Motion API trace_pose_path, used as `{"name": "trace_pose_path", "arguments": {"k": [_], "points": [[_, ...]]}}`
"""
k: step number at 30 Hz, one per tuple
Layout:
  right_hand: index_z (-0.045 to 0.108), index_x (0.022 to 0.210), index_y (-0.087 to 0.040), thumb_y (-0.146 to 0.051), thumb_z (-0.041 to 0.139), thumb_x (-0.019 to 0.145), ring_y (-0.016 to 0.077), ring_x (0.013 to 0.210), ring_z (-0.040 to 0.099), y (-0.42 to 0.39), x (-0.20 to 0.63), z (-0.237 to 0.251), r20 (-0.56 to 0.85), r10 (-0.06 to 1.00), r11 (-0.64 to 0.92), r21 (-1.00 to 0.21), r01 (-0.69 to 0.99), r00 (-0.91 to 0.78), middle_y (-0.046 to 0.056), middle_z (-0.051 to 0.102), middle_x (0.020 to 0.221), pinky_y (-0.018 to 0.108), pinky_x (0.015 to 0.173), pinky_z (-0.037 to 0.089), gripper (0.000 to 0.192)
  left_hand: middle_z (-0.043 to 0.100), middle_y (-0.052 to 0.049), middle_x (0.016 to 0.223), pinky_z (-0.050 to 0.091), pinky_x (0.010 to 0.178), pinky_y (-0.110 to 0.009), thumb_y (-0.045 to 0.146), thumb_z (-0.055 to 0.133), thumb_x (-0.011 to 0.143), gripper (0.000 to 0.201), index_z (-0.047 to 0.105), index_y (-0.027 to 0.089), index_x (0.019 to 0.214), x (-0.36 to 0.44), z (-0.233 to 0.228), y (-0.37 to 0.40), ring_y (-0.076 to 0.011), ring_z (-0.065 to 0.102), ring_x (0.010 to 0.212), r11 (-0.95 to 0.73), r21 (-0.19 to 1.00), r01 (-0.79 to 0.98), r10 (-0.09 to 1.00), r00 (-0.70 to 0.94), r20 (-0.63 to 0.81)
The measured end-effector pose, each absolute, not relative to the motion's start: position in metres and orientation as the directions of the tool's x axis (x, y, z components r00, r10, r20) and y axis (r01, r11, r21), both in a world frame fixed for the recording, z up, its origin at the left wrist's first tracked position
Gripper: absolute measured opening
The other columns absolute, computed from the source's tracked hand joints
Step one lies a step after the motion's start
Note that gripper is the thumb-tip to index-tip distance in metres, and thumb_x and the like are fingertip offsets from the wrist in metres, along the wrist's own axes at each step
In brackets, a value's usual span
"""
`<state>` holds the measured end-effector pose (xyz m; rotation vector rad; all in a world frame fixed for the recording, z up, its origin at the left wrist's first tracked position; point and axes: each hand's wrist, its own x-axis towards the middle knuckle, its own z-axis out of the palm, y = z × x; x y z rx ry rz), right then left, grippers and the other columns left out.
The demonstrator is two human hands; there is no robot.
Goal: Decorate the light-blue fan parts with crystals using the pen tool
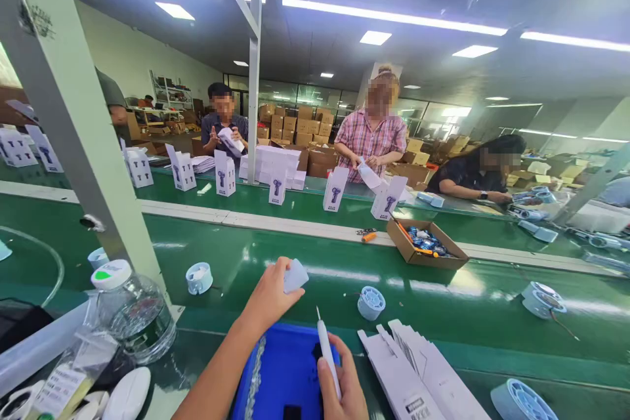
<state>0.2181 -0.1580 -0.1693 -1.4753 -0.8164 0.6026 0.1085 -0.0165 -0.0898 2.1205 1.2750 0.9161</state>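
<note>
My left hand [268, 295] is raised over the green belt and grips a small pale-blue plastic part [295, 275] between thumb and fingers. My right hand [344, 384] sits low at the bottom centre and holds a slim white pen-like tool [327, 349], tip pointing up toward the part. Both hands hover above a blue tray [283, 374] that holds a black piece. A round pale-blue fan part [371, 302] lies on the belt just right of the hands.
Flat white cartons [418, 374] are stacked at right. A clear water bottle [135, 312] stands at left by a grey post [83, 125]. A cardboard box of parts [426, 243] and upright white boxes [335, 189] sit farther off, where three people work.
</note>
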Motion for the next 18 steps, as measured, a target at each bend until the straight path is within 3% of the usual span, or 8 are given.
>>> {"name": "trace_pose_path", "arguments": {"k": [3, 5, 9, 13, 16, 18], "points": [[0.057, 0.088, -0.021, -0.056, 0.058, 0.08, 0.011, 0.04, 0.04, -0.161, 0.217, -0.165, 0.106, 0.839, 0.068, -0.994, 0.091, 0.533, -0.008, 0.044, 0.048, 0.021, 0.041, 0.033, 0.036, 0.054, -0.007, 0.112, 0.039, 0.098, -0.041, 0.016, 0.058, 0.069, 0.035, 0.061, 0.023, 0.103, 0.101, -0.103, -0.008, -0.0258, 0.048, 0.109, -0.479, 0.593, 0.647, 0.872, 0.424, 0.243], [0.056, 0.08, -0.021, -0.053, 0.063, 0.078, 0.011, 0.046, 0.045, -0.162, 0.214, -0.161, 0.129, 0.849, 0.108, -0.992, 0.072, 0.513, -0.005, 0.048, 0.055, 0.021, 0.045, 0.037, 0.032, 0.052, -0.007, 0.119, 0.036, 0.102, -0.041, 0.009, 0.053, 0.068, 0.045, 0.064, 0.027, 0.108, 0.098, -0.109, -0.006, -0.0258, 0.044, 0.115, -0.471, 0.577, 0.667, 0.868, 0.468, 0.168], [0.062, 0.093, -0.02, -0.05, 0.063, 0.079, 0.0169, 0.068, 0.061, -0.163, 0.205, -0.155, 0.15, 0.917, 0.17, -0.985, -0.021, 0.369, 0.004, 0.063, 0.085, 0.026, 0.061, 0.051, 0.033, 0.051, -0.006, 0.132, 0.029, 0.109, -0.042, 0.014, 0.052, 0.073, 0.051, 0.059, 0.028, 0.121, 0.088, -0.099, -0.003, -0.0257, 0.035, 0.128, -0.448, 0.641, 0.622, 0.856, 0.505, 0.109], [0.064, 0.093, -0.02, -0.053, 0.057, 0.084, 0.0156, 0.068, 0.063, -0.165, 0.196, -0.15, 0.078, 0.949, 0.116, -0.987, -0.109, 0.305, 0.004, 0.065, 0.088, 0.025, 0.063, 0.053, 0.036, 0.054, -0.008, 0.129, 0.029, 0.107, -0.043, 0.03, 0.049, 0.081, 0.035, 0.063, 0.023, 0.112, 0.058, -0.077, 0.009, -0.0284, 0.034, 0.129, -0.319, 0.57, 0.757, 0.948, 0.267, 0.175], [0.064, 0.093, -0.019, -0.056, 0.057, 0.082, 0.0163, 0.07, 0.063, -0.167, 0.194, -0.148, 0.067, 0.96, 0.098, -0.99, -0.099, 0.271, 0.004, 0.065, 0.087, 0.025, 0.066, 0.053, 0.038, 0.054, -0.012, 0.128, 0.035, 0.099, -0.047, 0.029, 0.048, 0.081, 0.032, 0.063, 0.021, 0.108, 0.031, -0.076, 0.021, -0.034, 0.036, 0.126, -0.045, 0.438, 0.898, 0.994, -0.004, 0.11], [0.064, 0.093, -0.019, -0.057, 0.056, 0.082, 0.0174, 0.07, 0.064, -0.167, 0.193, -0.148, 0.064, 0.963, 0.09, -0.992, -0.088, 0.263, 0.005, 0.066, 0.085, 0.026, 0.066, 0.054, 0.04, 0.057, -0.014, 0.124, 0.038, 0.093, -0.05, 0.03, 0.047, 0.08, 0.032, 0.063, 0.019, 0.107, 0.016, -0.081, 0.026, -0.0373, 0.04, 0.122, 0.08, 0.397, 0.914, 0.994, -0.103, 0.036]]}}
